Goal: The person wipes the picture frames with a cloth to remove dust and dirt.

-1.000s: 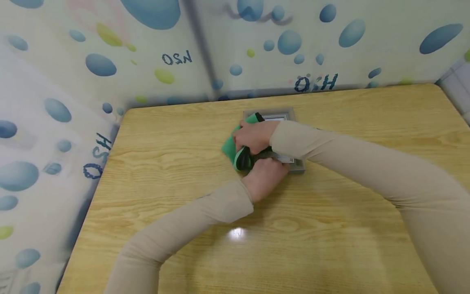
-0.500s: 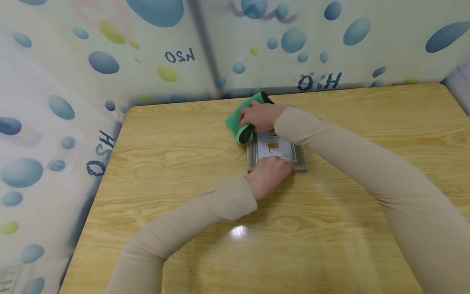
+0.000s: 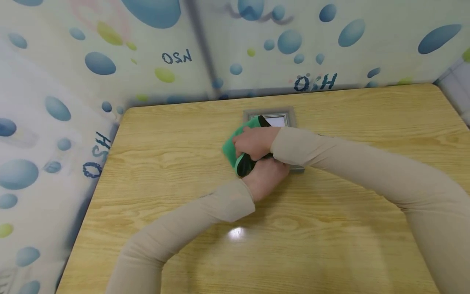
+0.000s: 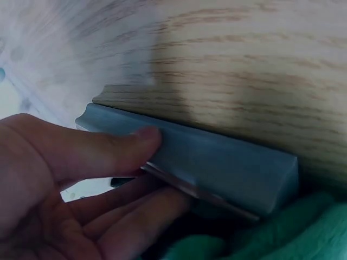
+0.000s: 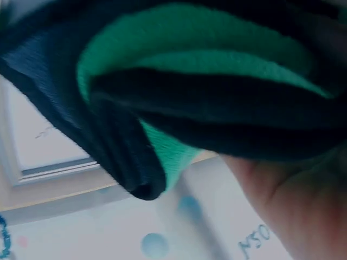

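Observation:
A picture frame [image 3: 292,116] in grey lies flat near the table's far edge, mostly covered by the hands and cloth. My left hand [image 3: 267,177] holds its near edge; in the left wrist view the thumb [image 4: 143,142] lies along the frame's side [image 4: 233,160] and the fingers curl over its face. The right hand [image 3: 255,142] grips a folded green cloth [image 3: 229,150] with black edging, spread over the frame's left and middle. In the right wrist view the bunched cloth [image 5: 184,32] hides most of the fingers, and a corner of the frame [image 5: 54,172] shows beyond it.
The wood-grain table [image 3: 176,139] stretches out around the frame on all sides. Behind it and to the left stand walls [image 3: 205,24] printed with blue and green bubbles and lettering.
The right hand moved the cloth to the frame's far side, baring the printed picture, then brought it back toward the near edge beside the left hand. The left hand stayed in place.

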{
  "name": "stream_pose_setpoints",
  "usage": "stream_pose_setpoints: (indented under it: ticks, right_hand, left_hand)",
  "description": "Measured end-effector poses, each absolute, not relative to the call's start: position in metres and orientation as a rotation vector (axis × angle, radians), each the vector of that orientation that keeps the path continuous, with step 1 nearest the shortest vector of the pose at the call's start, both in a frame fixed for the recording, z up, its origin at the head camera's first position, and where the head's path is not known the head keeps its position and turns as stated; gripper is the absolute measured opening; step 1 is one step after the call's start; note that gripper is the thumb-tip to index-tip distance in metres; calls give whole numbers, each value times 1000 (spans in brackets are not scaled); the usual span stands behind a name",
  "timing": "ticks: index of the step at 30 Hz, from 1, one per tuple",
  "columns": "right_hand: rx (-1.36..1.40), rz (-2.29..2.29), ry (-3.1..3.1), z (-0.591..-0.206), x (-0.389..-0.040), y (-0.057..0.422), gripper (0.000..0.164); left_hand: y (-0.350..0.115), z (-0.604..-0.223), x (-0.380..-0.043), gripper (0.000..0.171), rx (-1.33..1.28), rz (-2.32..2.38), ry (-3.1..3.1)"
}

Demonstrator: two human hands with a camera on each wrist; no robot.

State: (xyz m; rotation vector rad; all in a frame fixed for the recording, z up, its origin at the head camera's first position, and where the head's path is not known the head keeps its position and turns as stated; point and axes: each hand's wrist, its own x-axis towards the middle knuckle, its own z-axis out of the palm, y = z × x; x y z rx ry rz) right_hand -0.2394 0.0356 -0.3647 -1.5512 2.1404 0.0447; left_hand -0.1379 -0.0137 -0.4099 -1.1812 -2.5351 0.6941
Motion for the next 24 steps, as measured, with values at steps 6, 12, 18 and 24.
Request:
stream_pose_setpoints:
  ticks: [6, 12, 18, 24]
  right_hand:
    - [-1531, 148, 2089, -355, -224, 26, 33]
    - [-1514, 111, 2130, -353, -219, 27, 35]
    - [-1445, -24, 2241, -356, -233, 31, 38]
    - [-1372, -14, 2368, -365, -267, 42, 39]
  left_hand:
    - [-10, -406, -139, 18, -1186, 839, -2599]
    - [-10, -405, -136, 22, -1105, 1147, -2474]
    - [-16, -408, -134, 9, -1104, 733, -2589]
    - [-15, -407, -138, 13, -1191, 501, -2707]
